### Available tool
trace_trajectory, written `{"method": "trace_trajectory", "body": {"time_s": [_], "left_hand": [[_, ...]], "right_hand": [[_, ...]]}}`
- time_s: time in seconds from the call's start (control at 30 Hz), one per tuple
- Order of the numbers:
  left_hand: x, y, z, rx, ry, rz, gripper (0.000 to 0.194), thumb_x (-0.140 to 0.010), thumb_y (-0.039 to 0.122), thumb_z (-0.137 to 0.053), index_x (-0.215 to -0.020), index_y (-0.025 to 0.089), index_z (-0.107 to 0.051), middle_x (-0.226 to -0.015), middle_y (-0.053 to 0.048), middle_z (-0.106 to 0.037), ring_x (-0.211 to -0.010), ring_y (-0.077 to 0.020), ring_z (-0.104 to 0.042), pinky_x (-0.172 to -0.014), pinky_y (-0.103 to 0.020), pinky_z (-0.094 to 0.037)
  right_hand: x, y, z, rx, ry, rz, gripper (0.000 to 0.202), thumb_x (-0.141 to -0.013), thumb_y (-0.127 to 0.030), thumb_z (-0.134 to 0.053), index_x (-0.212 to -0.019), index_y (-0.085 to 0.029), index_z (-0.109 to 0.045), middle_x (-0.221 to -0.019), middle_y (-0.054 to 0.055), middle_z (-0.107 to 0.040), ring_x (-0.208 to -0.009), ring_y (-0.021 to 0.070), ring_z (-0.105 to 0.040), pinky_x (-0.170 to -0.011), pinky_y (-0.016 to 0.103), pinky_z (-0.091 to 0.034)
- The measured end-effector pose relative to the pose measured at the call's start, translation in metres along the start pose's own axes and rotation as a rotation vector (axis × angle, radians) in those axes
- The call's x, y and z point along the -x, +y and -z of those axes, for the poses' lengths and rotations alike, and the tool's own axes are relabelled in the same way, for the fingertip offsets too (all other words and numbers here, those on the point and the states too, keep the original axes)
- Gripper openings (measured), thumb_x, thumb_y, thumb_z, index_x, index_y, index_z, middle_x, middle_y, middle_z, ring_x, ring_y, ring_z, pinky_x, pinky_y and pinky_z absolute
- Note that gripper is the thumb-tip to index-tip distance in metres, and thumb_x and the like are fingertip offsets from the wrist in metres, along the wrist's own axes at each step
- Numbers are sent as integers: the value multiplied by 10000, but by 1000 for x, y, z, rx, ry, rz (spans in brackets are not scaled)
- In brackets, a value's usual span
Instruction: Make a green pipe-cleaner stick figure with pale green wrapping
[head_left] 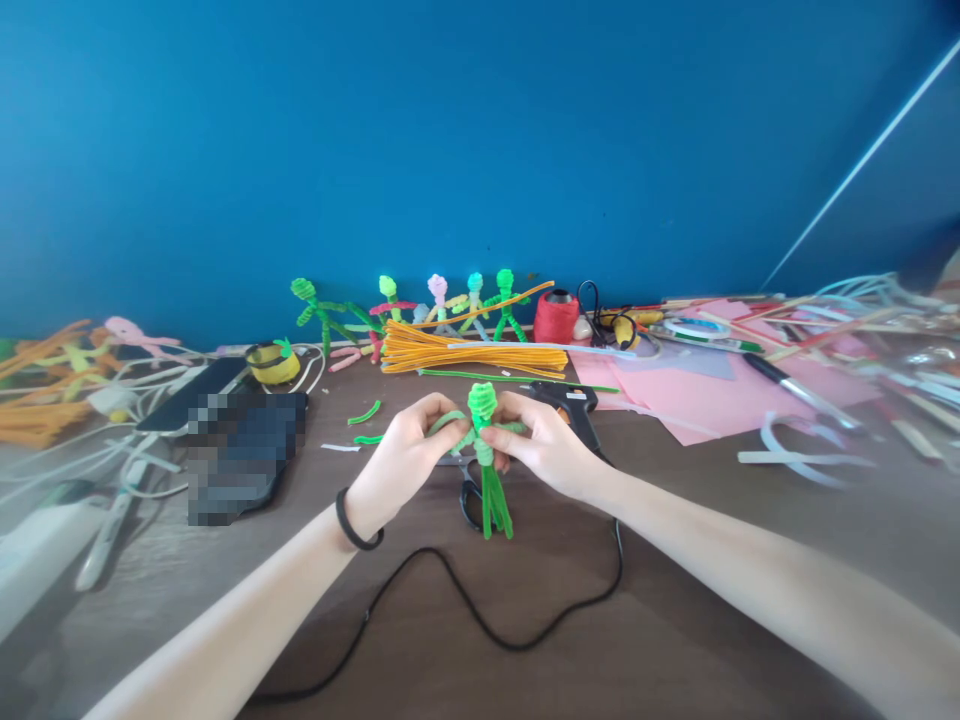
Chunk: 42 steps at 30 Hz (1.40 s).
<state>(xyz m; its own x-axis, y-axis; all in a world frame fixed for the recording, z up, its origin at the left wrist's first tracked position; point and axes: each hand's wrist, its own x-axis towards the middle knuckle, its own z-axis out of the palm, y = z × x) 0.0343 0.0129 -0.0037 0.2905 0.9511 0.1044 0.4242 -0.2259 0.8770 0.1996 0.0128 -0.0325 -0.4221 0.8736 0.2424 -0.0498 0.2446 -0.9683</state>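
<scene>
Between my hands, above the dark tabletop, is a green pipe cleaner figure [481, 403] with a coiled head, a pale green wrapped body and straight green strands hanging down as legs. My left hand [415, 437] pinches a pale green pipe cleaner [448, 420] at the figure's left side. With thumb and fingers, my right hand [536, 440] grips the figure's body and its right arm. Scissors [470, 500] lie partly hidden behind the hanging strands. A black hot glue gun [574, 400] rests just beyond my right hand.
Finished pipe cleaner figures [437, 290] lean against the blue wall behind a bundle of orange pipe cleaners [472, 350]. Phones [255, 450] and cables lie left. Pink paper [660, 390], a marker [795, 388] and a red thread spool [556, 318] are right. A black cord [517, 648] loops in front.
</scene>
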Motion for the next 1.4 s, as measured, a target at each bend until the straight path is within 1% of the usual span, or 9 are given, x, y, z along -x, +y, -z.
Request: {"method": "trace_trajectory", "body": {"time_s": [0.13,0.23,0.37,0.53,0.77,0.9,1.1,1.3,1.4], "left_hand": [[1,-2,-3,100,7,56,135,-745,296,-506,-788,186,-442,-633,51,-498,-521,-71,-418,-502,-199,-336],[0,-4,-3,153,-8,28,163,-759,255,-501,-863,211,-385,-625,64,-531,-531,-68,-444,-529,-193,-357],[-1,-7,-2,23,10,-44,125,-758,283,-518,-782,189,-440,-698,34,-562,-635,-83,-493,-598,-204,-381],[-1,-4,0,-154,52,-93,125,-754,298,-515,-733,179,-486,-674,33,-533,-631,-99,-493,-586,-216,-383],[0,-2,1,-163,24,-101,140,-716,273,-557,-812,182,-509,-801,4,-586,-769,-131,-559,-688,-241,-442],[1,-3,1,-221,57,-112,158,-729,298,-539,-838,183,-538,-834,-11,-603,-738,-131,-557,-672,-247,-450],[3,-6,0,-341,67,-140,191,-743,330,-516,-863,183,-541,-772,-6,-591,-615,-114,-507,-550,-230,-410],[3,-1,1,-371,57,-174,137,-745,273,-514,-857,194,-525,-765,13,-576,-610,-104,-486,-551,-220,-406],[3,0,2,-389,53,-217,114,-750,243,-509,-855,198,-510,-812,8,-572,-670,-116,-510,-613,-235,-427]], "right_hand": [[-1,0,1,5,8,16,258,-738,-403,-573,-769,-169,-468,-660,-25,-504,-511,84,-522,-498,227,-466],[-1,1,1,2,7,27,245,-744,-391,-571,-769,-167,-474,-666,-24,-502,-517,83,-524,-503,225,-465],[-1,1,0,10,10,39,242,-746,-389,-568,-782,-165,-484,-683,-18,-511,-518,80,-521,-498,220,-460],[-1,-1,0,28,40,25,267,-740,-414,-563,-778,-162,-481,-671,-20,-513,-508,79,-520,-498,222,-462],[-1,-2,1,4,76,10,271,-738,-417,-565,-765,-169,-460,-634,-28,-509,-504,83,-524,-492,219,-461],[0,-2,1,-2,76,9,277,-732,-422,-569,-783,-171,-464,-639,-27,-517,-503,84,-525,-491,224,-460],[0,0,1,-20,75,6,281,-727,-410,-580,-812,-172,-456,-662,-25,-525,-508,86,-533,-496,229,-461],[0,1,1,-46,56,22,282,-732,-402,-581,-842,-177,-451,-674,-27,-523,-515,87,-536,-503,229,-474],[0,0,1,-54,46,25,291,-726,-409,-586,-838,-179,-448,-667,-31,-516,-510,85,-534,-500,226,-477]]}}
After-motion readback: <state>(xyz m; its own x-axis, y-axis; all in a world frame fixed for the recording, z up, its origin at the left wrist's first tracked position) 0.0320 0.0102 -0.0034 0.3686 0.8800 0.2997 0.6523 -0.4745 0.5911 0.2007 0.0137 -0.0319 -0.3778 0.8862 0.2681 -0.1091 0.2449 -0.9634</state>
